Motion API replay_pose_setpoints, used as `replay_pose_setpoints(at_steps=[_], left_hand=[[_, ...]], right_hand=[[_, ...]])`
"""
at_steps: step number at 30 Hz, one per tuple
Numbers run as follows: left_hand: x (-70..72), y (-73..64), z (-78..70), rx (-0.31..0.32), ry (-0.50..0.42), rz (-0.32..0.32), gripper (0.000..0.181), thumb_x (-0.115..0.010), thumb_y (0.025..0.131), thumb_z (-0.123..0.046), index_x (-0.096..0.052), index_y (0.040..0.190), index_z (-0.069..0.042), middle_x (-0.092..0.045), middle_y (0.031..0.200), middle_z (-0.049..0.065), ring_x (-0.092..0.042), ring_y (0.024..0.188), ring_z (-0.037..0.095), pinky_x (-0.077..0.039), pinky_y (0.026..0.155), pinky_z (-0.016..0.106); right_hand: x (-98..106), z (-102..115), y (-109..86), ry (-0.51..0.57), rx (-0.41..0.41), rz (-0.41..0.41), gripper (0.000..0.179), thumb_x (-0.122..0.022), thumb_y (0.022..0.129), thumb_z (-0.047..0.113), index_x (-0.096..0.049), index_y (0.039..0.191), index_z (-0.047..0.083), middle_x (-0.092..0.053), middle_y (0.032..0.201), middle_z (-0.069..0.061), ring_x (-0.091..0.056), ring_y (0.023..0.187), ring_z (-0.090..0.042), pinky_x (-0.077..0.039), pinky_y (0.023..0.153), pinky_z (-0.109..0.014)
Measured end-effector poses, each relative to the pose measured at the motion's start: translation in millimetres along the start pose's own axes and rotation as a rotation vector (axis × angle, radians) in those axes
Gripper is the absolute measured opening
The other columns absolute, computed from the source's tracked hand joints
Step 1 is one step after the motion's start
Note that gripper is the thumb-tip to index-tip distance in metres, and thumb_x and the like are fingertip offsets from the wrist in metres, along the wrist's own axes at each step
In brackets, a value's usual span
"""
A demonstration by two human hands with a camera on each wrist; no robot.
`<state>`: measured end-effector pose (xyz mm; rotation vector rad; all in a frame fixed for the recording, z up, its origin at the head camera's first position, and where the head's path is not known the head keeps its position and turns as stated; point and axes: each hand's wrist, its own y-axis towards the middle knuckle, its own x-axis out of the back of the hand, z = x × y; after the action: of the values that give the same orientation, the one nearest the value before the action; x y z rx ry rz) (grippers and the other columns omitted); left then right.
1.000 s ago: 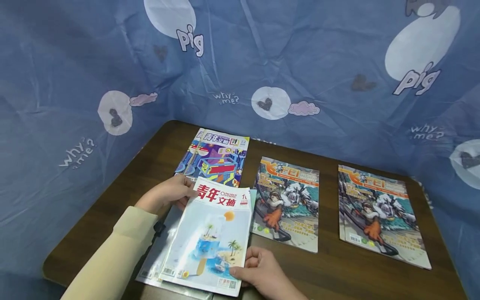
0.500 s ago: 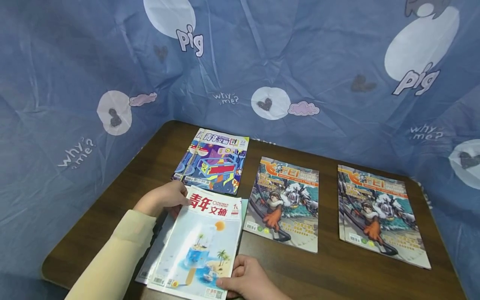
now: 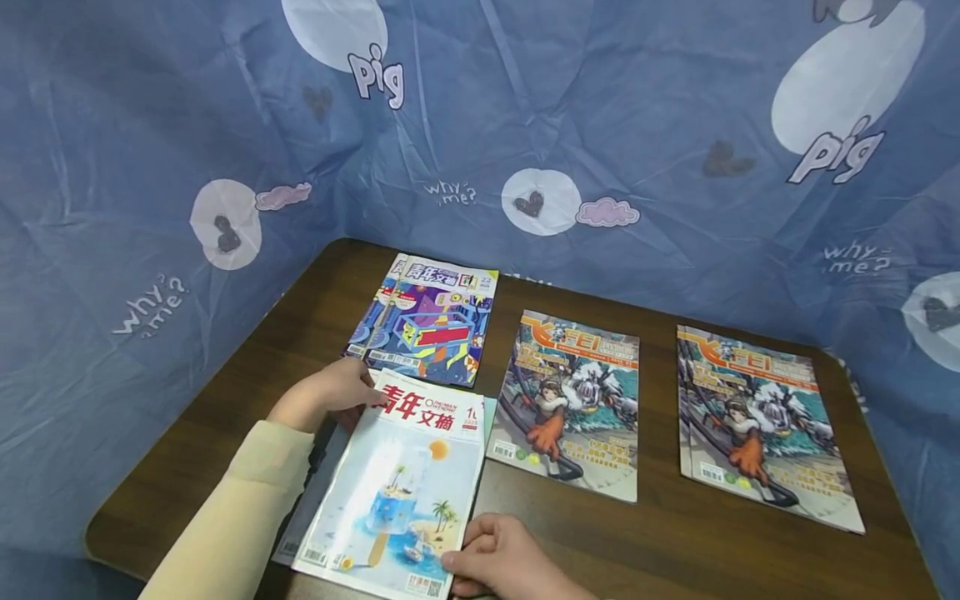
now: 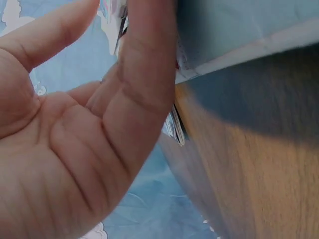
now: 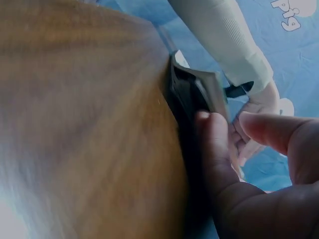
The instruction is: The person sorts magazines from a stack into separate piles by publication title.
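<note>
A pale magazine [image 3: 408,492] with red Chinese title characters and a beach picture lies over other magazines at the front left. My left hand [image 3: 333,392] pinches its upper left edge, thumb on the cover and fingers underneath. Lower down, my right hand [image 3: 506,558] holds the lower right edge between thumb and fingers. A grey-looking magazine [image 3: 311,500] shows beneath on the left, and a pale green edge [image 3: 489,417] peeks out on the right. In the right wrist view, the fingers [image 5: 217,149] reach under the raised edge of the held magazine, over dark shadow.
Behind the held magazine lie overlapping purple magazines [image 3: 438,325] on the brown table [image 3: 600,542]. One comic magazine [image 3: 570,408] lies to the right, and an overlapping pair of comic magazines [image 3: 765,425] farther right. A blue printed cloth [image 3: 637,108] hangs around the back and sides.
Both hands have drawn the pale magazine a little left and toward me, uncovering the bottom of the purple magazines. Over the last half second it has barely moved.
</note>
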<state>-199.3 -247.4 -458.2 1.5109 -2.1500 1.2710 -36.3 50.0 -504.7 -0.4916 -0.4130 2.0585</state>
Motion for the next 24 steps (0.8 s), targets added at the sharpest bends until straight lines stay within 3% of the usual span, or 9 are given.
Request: replay_pose_setpoints(at_steps=[10, 15, 18, 24], left_hand=[[-0.7, 2.2, -3.4, -0.075, -0.015, -0.268, 0.026, -0.065, 0.096, -0.02, -0.062, 0.088, 0.004, -0.062, 0.073, 0.014, -0.063, 0.058, 0.022, -0.054, 0.051, 0.032], [-7.6, 4.0, -16.0, -0.138, -0.056, -0.296, 0.027, -0.063, 0.098, -0.022, -0.062, 0.092, 0.004, -0.063, 0.075, 0.017, -0.061, 0.062, 0.025, -0.049, 0.052, 0.032], [-13.9, 5.3, -25.0, -0.187, -0.017, -0.306, 0.027, -0.064, 0.098, -0.023, -0.064, 0.097, 0.004, -0.063, 0.08, 0.015, -0.059, 0.068, 0.024, -0.048, 0.055, 0.033], [-32.0, 5.8, -48.5, -0.285, 0.025, -0.275, 0.026, -0.068, 0.096, -0.022, -0.069, 0.099, 0.004, -0.065, 0.087, 0.01, -0.06, 0.077, 0.024, -0.052, 0.065, 0.039]], right_hand=[[21, 16, -12.0, -0.029, 0.095, -0.013, 0.017, -0.071, 0.096, 0.008, -0.065, 0.102, -0.007, -0.072, 0.083, -0.015, -0.071, 0.075, -0.018, -0.059, 0.068, -0.026], [38, 29, -12.4, -0.026, 0.201, -0.079, 0.028, -0.068, 0.096, 0.005, -0.062, 0.113, -0.016, -0.072, 0.091, -0.017, -0.072, 0.083, -0.022, -0.059, 0.074, -0.028], [48, 36, -13.5, -0.013, 0.252, -0.121, 0.033, -0.068, 0.096, 0.004, -0.059, 0.118, -0.019, -0.071, 0.095, -0.019, -0.071, 0.086, -0.023, -0.058, 0.077, -0.029], [65, 49, -17.4, -0.021, 0.272, -0.216, 0.037, -0.069, 0.096, 0.007, -0.058, 0.12, -0.019, -0.071, 0.099, -0.021, -0.071, 0.089, -0.022, -0.057, 0.082, -0.031]])
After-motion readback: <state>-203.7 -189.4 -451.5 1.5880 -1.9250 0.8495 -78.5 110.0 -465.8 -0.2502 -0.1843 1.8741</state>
